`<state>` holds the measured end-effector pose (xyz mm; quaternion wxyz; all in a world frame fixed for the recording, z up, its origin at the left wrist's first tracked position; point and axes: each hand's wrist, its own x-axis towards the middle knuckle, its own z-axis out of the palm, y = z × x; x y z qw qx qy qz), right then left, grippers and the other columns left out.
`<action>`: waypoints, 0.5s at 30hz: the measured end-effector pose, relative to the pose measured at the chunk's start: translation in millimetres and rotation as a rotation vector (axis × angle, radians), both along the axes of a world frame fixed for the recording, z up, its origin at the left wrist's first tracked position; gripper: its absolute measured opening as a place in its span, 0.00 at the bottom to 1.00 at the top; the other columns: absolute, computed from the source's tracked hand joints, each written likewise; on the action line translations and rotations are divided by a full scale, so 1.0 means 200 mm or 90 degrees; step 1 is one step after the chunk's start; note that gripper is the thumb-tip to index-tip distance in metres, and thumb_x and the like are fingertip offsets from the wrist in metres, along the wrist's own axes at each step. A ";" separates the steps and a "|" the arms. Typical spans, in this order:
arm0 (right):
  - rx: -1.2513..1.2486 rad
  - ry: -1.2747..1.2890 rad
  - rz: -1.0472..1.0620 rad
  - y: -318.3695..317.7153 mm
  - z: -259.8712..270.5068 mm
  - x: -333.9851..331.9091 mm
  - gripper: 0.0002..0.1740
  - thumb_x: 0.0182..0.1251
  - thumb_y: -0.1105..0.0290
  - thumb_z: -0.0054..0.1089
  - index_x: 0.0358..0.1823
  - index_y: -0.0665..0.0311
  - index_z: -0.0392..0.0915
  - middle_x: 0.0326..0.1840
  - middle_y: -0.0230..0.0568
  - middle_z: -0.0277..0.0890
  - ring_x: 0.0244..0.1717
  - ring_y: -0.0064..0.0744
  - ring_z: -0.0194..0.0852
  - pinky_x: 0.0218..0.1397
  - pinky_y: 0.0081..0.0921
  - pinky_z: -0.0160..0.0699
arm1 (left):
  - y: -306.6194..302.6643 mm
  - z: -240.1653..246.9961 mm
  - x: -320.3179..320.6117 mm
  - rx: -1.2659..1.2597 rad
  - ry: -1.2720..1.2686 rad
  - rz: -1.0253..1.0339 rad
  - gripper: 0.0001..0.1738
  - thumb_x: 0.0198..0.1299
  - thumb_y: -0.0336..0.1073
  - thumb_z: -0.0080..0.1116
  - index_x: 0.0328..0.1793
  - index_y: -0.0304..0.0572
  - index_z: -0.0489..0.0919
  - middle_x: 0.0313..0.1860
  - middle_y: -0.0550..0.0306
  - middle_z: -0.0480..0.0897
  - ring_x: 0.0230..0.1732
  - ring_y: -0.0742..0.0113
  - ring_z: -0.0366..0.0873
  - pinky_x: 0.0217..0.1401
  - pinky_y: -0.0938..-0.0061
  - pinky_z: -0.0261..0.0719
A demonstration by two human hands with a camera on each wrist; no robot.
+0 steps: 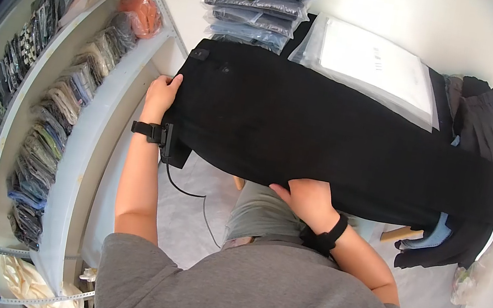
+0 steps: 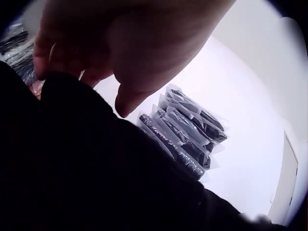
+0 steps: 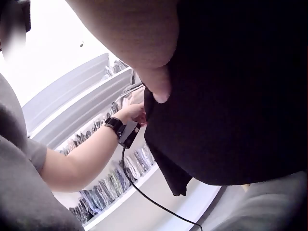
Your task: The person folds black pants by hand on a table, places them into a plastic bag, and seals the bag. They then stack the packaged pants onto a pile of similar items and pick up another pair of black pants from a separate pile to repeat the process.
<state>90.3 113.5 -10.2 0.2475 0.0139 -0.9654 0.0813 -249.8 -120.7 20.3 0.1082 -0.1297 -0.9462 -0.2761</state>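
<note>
A long black garment [image 1: 351, 145], probably trousers, lies stretched across the head view. My left hand [image 1: 162, 97] grips its left end, thumb at the edge; in the left wrist view the left hand [image 2: 130, 48] has its fingers bent at the black cloth [image 2: 72, 159]. At the near edge, my right hand [image 1: 309, 204] holds the garment with the thumb outside and the other fingers hidden by the cloth. The right wrist view shows the right hand's thumb [image 3: 156, 86] against the black fabric [image 3: 231, 106].
Bagged folded clothes [image 1: 257, 7] are stacked behind the garment, beside white plastic packaging [image 1: 376, 68]. Shelves of bagged clothes [image 1: 62, 99] curve along the left. More dark clothes [image 1: 484, 121] hang at the right. A black cable [image 1: 188, 194] hangs from the left wrist camera.
</note>
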 end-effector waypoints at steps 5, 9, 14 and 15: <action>0.010 -0.115 -0.067 -0.01 -0.02 -0.04 0.21 0.62 0.49 0.61 0.43 0.58 0.82 0.44 0.38 0.81 0.44 0.39 0.81 0.47 0.32 0.80 | -0.01 0.01 0.00 0.152 -0.087 -0.041 0.28 0.66 0.54 0.51 0.43 0.29 0.78 0.42 0.44 0.83 0.46 0.54 0.79 0.53 0.64 0.72; -0.014 -0.030 -0.020 0.05 -0.02 -0.03 0.21 0.63 0.49 0.60 0.47 0.57 0.82 0.49 0.38 0.80 0.50 0.38 0.79 0.51 0.30 0.78 | -0.11 0.02 -0.05 0.462 -0.164 -0.093 0.22 0.70 0.47 0.49 0.45 0.29 0.76 0.39 0.56 0.80 0.42 0.69 0.72 0.51 0.72 0.69; 0.067 0.052 0.034 0.04 0.00 -0.03 0.19 0.62 0.51 0.62 0.37 0.61 0.83 0.40 0.38 0.79 0.41 0.39 0.80 0.47 0.34 0.78 | -0.21 -0.06 -0.16 0.230 -0.297 -0.077 0.21 0.69 0.47 0.50 0.50 0.32 0.75 0.43 0.52 0.81 0.47 0.67 0.75 0.55 0.71 0.69; 0.067 0.056 0.037 0.04 0.00 -0.03 0.19 0.62 0.51 0.62 0.37 0.61 0.83 0.40 0.38 0.79 0.41 0.39 0.80 0.47 0.34 0.78 | -0.21 -0.05 -0.17 0.231 -0.200 -0.064 0.21 0.69 0.46 0.52 0.52 0.32 0.75 0.46 0.48 0.81 0.50 0.63 0.76 0.57 0.69 0.69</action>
